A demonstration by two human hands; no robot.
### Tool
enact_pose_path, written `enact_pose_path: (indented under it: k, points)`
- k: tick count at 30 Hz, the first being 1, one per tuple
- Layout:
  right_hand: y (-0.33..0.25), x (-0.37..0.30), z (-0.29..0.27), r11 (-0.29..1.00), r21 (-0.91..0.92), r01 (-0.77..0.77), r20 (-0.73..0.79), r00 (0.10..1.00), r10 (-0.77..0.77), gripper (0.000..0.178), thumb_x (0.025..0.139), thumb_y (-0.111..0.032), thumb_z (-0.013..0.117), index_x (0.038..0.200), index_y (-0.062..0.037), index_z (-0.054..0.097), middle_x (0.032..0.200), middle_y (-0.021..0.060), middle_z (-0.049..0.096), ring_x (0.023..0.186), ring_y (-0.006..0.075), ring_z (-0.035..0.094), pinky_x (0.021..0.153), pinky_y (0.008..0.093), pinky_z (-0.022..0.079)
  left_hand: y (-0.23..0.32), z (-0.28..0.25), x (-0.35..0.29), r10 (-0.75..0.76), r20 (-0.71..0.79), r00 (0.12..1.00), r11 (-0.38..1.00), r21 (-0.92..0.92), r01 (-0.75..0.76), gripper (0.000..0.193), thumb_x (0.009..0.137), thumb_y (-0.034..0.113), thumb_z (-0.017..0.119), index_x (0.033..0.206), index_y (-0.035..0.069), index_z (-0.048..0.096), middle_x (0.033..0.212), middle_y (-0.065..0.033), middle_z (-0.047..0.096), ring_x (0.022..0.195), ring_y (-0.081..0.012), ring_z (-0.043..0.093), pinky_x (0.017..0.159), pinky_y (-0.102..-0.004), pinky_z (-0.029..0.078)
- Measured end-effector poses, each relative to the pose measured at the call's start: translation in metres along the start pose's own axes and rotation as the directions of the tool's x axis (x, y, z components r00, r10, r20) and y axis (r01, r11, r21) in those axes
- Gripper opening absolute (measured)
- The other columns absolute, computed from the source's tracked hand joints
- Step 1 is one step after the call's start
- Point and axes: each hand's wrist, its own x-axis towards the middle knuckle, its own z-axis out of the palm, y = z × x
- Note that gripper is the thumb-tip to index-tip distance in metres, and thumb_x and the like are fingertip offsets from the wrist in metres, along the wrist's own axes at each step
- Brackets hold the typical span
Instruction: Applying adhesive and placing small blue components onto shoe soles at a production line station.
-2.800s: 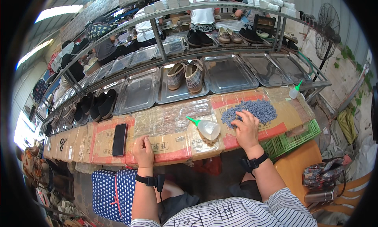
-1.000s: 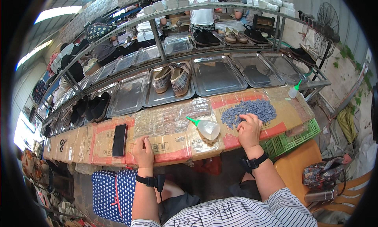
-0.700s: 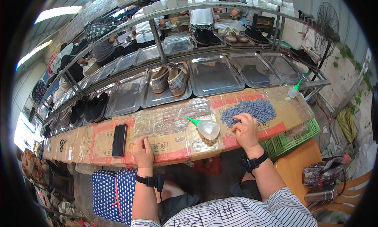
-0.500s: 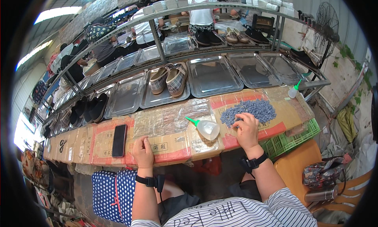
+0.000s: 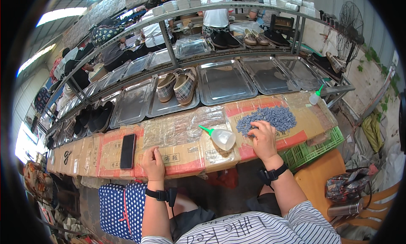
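Observation:
A pile of small blue-grey pellet-like pieces [image 5: 275,117] is spread over the cardboard-covered bench [image 5: 186,157]. At its near left edge is my right hand [image 5: 264,141], with fingers bent and drawn together over the outermost pieces. Anything between those fingertips is too small to make out. My left hand [image 5: 153,163] rests at the bench's front edge with its fingers curled in, and nothing shows in it. Between the two hands lies a clear squeeze bottle with a green nozzle [image 5: 223,139]. A black phone [image 5: 127,151] lies left of my left hand.
Beyond the bench runs a line of metal trays [image 5: 226,84]; one carries plaid slip-on shoes [image 5: 184,89]. Black shoes [image 5: 100,117] stand farther left. A second green-tipped bottle [image 5: 315,96] is at the far right, above a green crate [image 5: 319,146]. People work behind the metal rack.
The near trays and the plaid shoes have shifted slightly left. My right hand has moved a little left at the pile's edge. My left hand stays where it was.

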Motion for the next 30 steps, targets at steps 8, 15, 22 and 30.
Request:
enact_pose_path:
  k: [8, 15, 22, 30]
  points:
    - [0.0036, -0.0019, 0.0016, 0.999, -0.033, -0.021, -0.034, 0.999, 0.020, 0.017, 0.071, 0.003, 0.065, 0.082, -0.0097, 0.069, 0.113, 0.0050, 0.067, 0.116, 0.0269, 0.057, 0.096, 0.0433, 0.040, 0.0035, 0.0019, 0.0000, -0.009, 0.018, 1.000, 1.000, 0.014, 0.009, 0.015, 0.097, 0.010, 0.057, 0.097, 0.000, 0.069, 0.086, -0.0124, 0.069, 0.080, -0.0236, 0.065, 0.074, -0.0333, 0.050]
    - [0.0032, 0.0004, -0.0010, 1.000, -0.019, 0.007, -0.007, 1.000, -0.007, 0.015, 0.073, 0.000, 0.066, 0.082, -0.0105, 0.071, 0.112, 0.0040, 0.067, 0.116, 0.0265, 0.057, 0.095, 0.0430, 0.040, 0.0065, 0.0040, 0.0002, -0.001, 0.012, 1.000, 1.000, 0.015, 0.001, 0.015, 0.096, 0.010, 0.057, 0.097, 0.000, 0.069, 0.085, -0.0127, 0.068, 0.079, -0.0244, 0.065, 0.073, -0.0337, 0.050]
    - [0.0062, -0.0008, -0.0002, 0.999, -0.045, 0.005, -0.025, 1.000, -0.006, 0.014, 0.073, 0.000, 0.067, 0.082, -0.0108, 0.071, 0.112, 0.0034, 0.067, 0.116, 0.0259, 0.057, 0.094, 0.0428, 0.040, 0.0051, 0.0071, -0.0005, 0.016, 0.000, 1.000, 1.000, 0.021, -0.016, 0.015, 0.097, 0.010, 0.057, 0.097, 0.000, 0.069, 0.085, -0.0127, 0.068, 0.078, -0.0243, 0.065, 0.073, -0.0336, 0.050]
    - [0.0076, -0.0015, 0.0007, 0.983, -0.130, -0.128, -0.096, 0.989, 0.116, 0.023, 0.074, 0.002, 0.065, 0.094, -0.0077, 0.071, 0.120, 0.0083, 0.063, 0.123, 0.0303, 0.052, 0.101, 0.0462, 0.035, 0.0080, 0.0083, -0.0007, -0.011, 0.019, 1.000, 1.000, 0.004, 0.011, 0.015, 0.097, 0.010, 0.057, 0.097, 0.000, 0.068, 0.084, -0.0127, 0.068, 0.079, -0.0238, 0.065, 0.074, -0.0335, 0.050]
